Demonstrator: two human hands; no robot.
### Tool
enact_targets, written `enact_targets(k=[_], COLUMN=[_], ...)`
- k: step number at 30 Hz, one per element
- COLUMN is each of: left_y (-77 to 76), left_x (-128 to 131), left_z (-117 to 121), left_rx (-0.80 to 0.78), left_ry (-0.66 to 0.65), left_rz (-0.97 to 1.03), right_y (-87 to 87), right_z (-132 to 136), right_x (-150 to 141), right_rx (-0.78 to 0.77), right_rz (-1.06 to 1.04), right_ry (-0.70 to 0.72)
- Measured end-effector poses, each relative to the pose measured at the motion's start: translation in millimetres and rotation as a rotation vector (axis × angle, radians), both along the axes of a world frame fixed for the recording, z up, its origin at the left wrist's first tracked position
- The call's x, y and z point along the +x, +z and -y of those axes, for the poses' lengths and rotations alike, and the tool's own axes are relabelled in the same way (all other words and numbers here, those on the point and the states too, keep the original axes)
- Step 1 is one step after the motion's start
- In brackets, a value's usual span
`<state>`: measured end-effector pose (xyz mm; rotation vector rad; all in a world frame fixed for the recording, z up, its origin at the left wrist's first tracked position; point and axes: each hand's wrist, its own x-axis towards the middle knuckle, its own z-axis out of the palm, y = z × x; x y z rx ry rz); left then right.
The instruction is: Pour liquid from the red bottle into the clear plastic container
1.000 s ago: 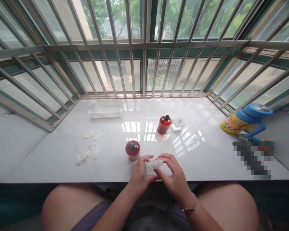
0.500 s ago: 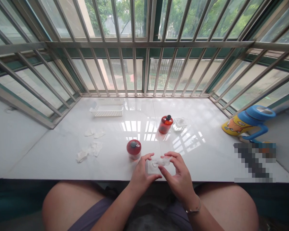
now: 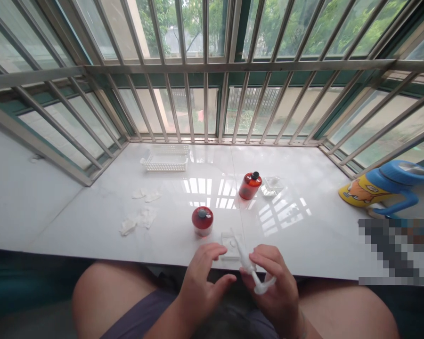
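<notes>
My right hand (image 3: 277, 282) grips a white pump dispenser (image 3: 246, 261) between thumb and fingers, its thin tube angled up toward the far side and its curved spout near my palm. My left hand (image 3: 199, 278) is open and empty, with fingers and thumb apart, facing the pump. Just beyond my hands, a clear plastic tray (image 3: 229, 254) lies on the table by the near edge. A red bottle with a black cap (image 3: 202, 220) stands upright behind my left hand. Farther back is a second red bottle (image 3: 250, 187), also black-capped.
White crumpled scraps (image 3: 146, 217) lie on the glossy white table (image 3: 176, 245) at left. A white perforated basket (image 3: 166, 165) sits at the back left, and another clear tray (image 3: 272, 186) beside the far bottle. A blue-and-yellow flask (image 3: 369, 188) stands at right. Metal bars (image 3: 219, 68) line the window.
The clear tray has left my hands and now lies on the table. The white pump has come back toward me in my right hand. My left hand has let go and drawn back.
</notes>
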<state>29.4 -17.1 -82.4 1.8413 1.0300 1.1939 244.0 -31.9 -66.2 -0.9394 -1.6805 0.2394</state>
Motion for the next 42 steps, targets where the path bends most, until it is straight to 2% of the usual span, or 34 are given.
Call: enact_targets(k=[3, 5, 7, 11, 13, 14, 18, 19, 21, 22, 24, 25, 27, 30, 33, 36, 39, 42], left_y=[25.4, 36.5, 44.0, 50.6, 50.7, 50.6, 52.6, 53.7, 54.5, 53.4, 47.2, 42.2, 29.8, 11.2, -0.6, -2.5, 4.6, 14.0], left_x=[1, 4, 5, -10, -29, -42, -109, -129, -165, -181, -206, -215, -227, -236, -241, -235, -205, -156], left_z=[16, 23, 26, 20, 7, -2, -42, -50, -65, -71, -83, -89, -101, -115, -121, -117, -105, -90], left_rx=[-0.572, -0.822, -0.929, -0.971, -0.905, -0.817, -0.250, -0.115, 0.055, 0.112, 0.163, 0.162, 0.129, 0.034, -0.015, 0.034, 0.089, 0.051], left_ry=[-0.161, -0.169, -0.097, 0.084, 0.215, 0.301, 0.718, 0.810, 1.021, 1.052, 0.918, 0.860, 0.757, 0.562, 0.498, 0.505, 0.466, 0.368], left_rz=[0.391, 0.642, 0.785, 0.864, 0.847, 0.813, 0.528, 0.378, -0.117, -0.358, -0.735, -0.852, -1.002, -1.111, -1.109, -1.023, -0.831, -0.612], right_y=[4.9, 9.8, 14.0, 14.6, 11.7, 10.2, 4.6, 3.2, -0.2, -2.0, -5.2, -6.5, -8.0, -8.6, -8.6, -8.3, -7.2, -4.8], right_z=[2, 2, -1, -4, -3, -2, 3, 4, 6, 7, 9, 10, 11, 12, 12, 11, 10, 10], right_x=[-21, -35, -46, -55, -52, -50, -41, -40, -38, -37, -37, -37, -37, -36, -35, -36, -38, -39], right_rx=[-0.041, -0.044, -0.051, -0.116, -0.139, -0.151, -0.181, -0.175, -0.153, -0.141, -0.120, -0.114, -0.107, -0.106, -0.110, -0.128, -0.141, -0.139], right_rz=[-0.074, -0.086, -0.066, -0.016, -0.007, -0.001, 0.034, 0.045, 0.078, 0.097, 0.134, 0.149, 0.171, 0.191, 0.200, 0.199, 0.191, 0.187], right_ry=[0.173, 0.249, 0.274, 0.266, 0.243, 0.229, 0.183, 0.176, 0.169, 0.171, 0.187, 0.197, 0.213, 0.224, 0.229, 0.231, 0.239, 0.251])
